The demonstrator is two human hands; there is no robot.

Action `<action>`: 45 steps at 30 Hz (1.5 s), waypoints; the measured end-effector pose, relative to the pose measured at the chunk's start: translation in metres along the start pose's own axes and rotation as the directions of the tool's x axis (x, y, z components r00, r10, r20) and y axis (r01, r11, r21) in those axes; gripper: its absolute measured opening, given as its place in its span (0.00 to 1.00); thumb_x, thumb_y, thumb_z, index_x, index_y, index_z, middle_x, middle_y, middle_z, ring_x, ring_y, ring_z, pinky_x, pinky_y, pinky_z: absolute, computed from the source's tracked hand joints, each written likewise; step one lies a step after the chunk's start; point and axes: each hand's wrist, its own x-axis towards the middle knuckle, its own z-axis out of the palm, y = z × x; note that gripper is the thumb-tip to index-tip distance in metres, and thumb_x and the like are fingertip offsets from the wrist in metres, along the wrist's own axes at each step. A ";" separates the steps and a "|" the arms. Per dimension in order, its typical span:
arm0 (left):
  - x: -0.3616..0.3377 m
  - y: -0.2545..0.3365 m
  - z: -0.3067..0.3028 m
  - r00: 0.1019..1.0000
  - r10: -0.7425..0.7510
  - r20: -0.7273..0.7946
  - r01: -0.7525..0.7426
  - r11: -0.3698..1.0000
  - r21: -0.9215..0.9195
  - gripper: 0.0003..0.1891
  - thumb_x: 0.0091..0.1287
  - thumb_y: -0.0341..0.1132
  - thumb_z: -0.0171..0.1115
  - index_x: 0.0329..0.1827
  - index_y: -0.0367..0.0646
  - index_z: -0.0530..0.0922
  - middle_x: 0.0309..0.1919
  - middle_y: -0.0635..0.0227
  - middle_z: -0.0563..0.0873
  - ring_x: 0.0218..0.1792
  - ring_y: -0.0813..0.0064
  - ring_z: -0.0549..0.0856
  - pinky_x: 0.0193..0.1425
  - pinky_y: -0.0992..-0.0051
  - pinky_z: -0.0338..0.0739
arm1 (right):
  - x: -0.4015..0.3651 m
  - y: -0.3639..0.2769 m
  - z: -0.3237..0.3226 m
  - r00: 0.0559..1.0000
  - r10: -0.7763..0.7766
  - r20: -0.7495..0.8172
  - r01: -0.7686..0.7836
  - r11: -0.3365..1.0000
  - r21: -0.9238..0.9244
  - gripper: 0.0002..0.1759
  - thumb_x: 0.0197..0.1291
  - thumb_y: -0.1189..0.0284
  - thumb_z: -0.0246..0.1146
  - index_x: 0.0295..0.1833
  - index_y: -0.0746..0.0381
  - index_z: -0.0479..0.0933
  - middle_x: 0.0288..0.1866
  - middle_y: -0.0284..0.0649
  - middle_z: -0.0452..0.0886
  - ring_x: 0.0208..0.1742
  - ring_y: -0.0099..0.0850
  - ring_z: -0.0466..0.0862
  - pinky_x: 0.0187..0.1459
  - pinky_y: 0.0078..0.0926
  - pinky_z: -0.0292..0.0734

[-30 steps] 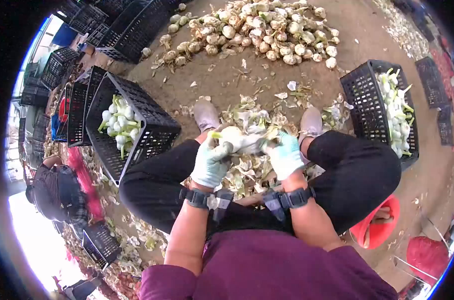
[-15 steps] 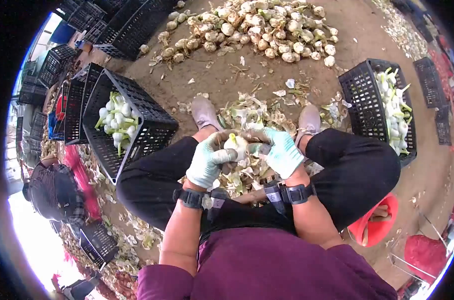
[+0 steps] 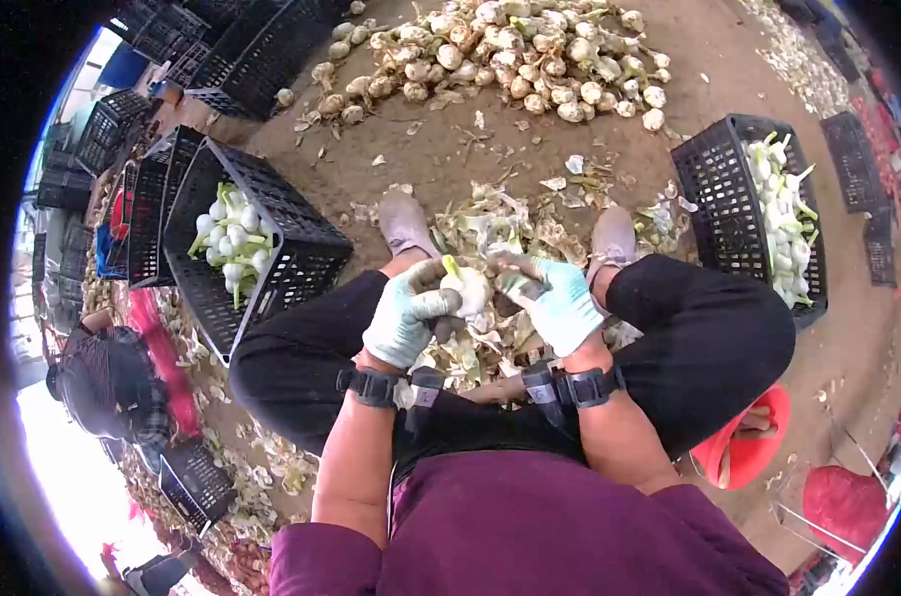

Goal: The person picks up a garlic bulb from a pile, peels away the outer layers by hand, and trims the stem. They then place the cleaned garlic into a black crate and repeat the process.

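Cloth of a purple top (image 3: 570, 526) fills the near edge, with a dark strap (image 3: 373, 387) round the left wrist and a matching one on the right. Beyond it, the left hand (image 3: 411, 313), in a pale glove with grey fingers, holds a white garlic bulb (image 3: 470, 291) between thumb and fingers, its short green-yellow stem pointing up. The right hand (image 3: 555, 303), gloved alike, is curled just beside the bulb; whether it touches the bulb or grips anything cannot be told. Under and past the hands, dry peelings (image 3: 500, 343) litter the floor between two pale shoes.

By the right knee stands a red bucket (image 3: 763, 459) with brownish pieces inside, too unclear to name. Beside the left leg, a black slatted crate (image 3: 311, 243) stands tilted, white bulbs with green stems (image 3: 234, 238) heaped at one end. Well apart on the right, another black crate (image 3: 709, 184) carries a fuller load of trimmed bulbs (image 3: 783, 219).

Farther off, a broad pile of rough, brownish bulbs (image 3: 530, 60) lies straight on the ground. At far left, a person in dark clothes (image 3: 108, 382) bends near a smaller black crate (image 3: 194, 482), its contents unclear.
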 end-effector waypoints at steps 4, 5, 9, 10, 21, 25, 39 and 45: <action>0.003 -0.004 -0.002 0.998 0.018 -0.062 -0.018 1.000 -0.005 0.26 0.48 0.29 0.62 0.51 0.30 0.68 0.32 0.64 0.80 0.21 0.81 0.77 0.20 0.87 0.68 | -0.004 -0.004 0.009 0.980 -0.171 -0.103 0.138 0.953 -0.269 0.13 0.44 0.76 0.63 0.40 0.66 0.76 0.34 0.46 0.79 0.35 0.37 0.79 0.36 0.29 0.73; 0.004 -0.006 0.003 0.994 0.065 -0.089 -0.058 0.996 0.075 0.24 0.47 0.30 0.62 0.49 0.33 0.70 0.31 0.66 0.80 0.22 0.82 0.76 0.23 0.87 0.68 | -0.004 0.002 0.014 0.955 -0.266 -0.129 0.192 0.892 -0.410 0.12 0.43 0.77 0.63 0.37 0.66 0.76 0.32 0.47 0.78 0.33 0.39 0.79 0.35 0.29 0.73; 0.003 -0.006 0.026 0.959 0.213 -0.189 -0.150 0.941 0.303 0.22 0.46 0.29 0.63 0.48 0.36 0.72 0.33 0.69 0.79 0.28 0.83 0.76 0.30 0.86 0.70 | -0.003 0.008 0.021 0.925 -0.301 -0.234 0.171 0.877 -0.450 0.09 0.39 0.77 0.59 0.31 0.63 0.72 0.25 0.47 0.74 0.30 0.46 0.76 0.31 0.36 0.72; -0.002 0.007 0.028 0.981 0.076 -0.177 -0.020 0.953 0.301 0.23 0.46 0.31 0.64 0.47 0.35 0.72 0.34 0.69 0.79 0.31 0.83 0.76 0.33 0.86 0.71 | -0.003 0.007 0.021 0.924 -0.300 -0.236 0.170 0.877 -0.450 0.09 0.39 0.77 0.59 0.31 0.63 0.72 0.25 0.47 0.74 0.30 0.46 0.76 0.31 0.36 0.72; 0.007 -0.001 0.005 0.994 0.003 0.111 -0.001 1.000 -0.017 0.33 0.43 0.33 0.67 0.54 0.33 0.66 0.43 0.61 0.77 0.39 0.72 0.79 0.39 0.76 0.76 | -0.001 0.007 -0.008 0.937 -0.173 -0.302 0.213 0.971 0.104 0.12 0.46 0.78 0.57 0.40 0.67 0.74 0.28 0.44 0.77 0.26 0.32 0.74 0.30 0.25 0.70; 0.014 -0.005 0.009 0.995 0.053 0.085 -0.054 0.999 0.011 0.32 0.45 0.32 0.64 0.55 0.34 0.65 0.44 0.61 0.76 0.40 0.72 0.79 0.40 0.77 0.76 | -0.002 0.010 0.000 0.988 -0.096 -0.123 0.080 0.988 -0.129 0.13 0.43 0.76 0.59 0.39 0.67 0.74 0.28 0.49 0.76 0.29 0.38 0.77 0.33 0.29 0.72; 0.043 -0.030 0.021 0.909 0.228 -0.350 -0.313 0.926 -0.210 0.09 0.58 0.26 0.57 0.40 0.39 0.71 0.33 0.67 0.77 0.31 0.78 0.78 0.35 0.79 0.74 | 0.008 0.040 0.017 0.958 -0.053 -0.281 0.006 0.986 -0.167 0.18 0.45 0.67 0.63 0.41 0.65 0.73 0.37 0.48 0.76 0.36 0.44 0.78 0.38 0.34 0.74; 0.047 -0.033 0.042 0.876 0.282 -0.391 -0.244 0.959 0.145 0.09 0.57 0.24 0.58 0.37 0.41 0.68 0.30 0.67 0.78 0.30 0.75 0.79 0.34 0.76 0.76 | 0.002 0.008 0.012 0.968 -0.086 -0.237 -0.020 0.910 -0.414 0.09 0.41 0.72 0.63 0.30 0.64 0.74 0.31 0.49 0.76 0.34 0.46 0.77 0.36 0.35 0.73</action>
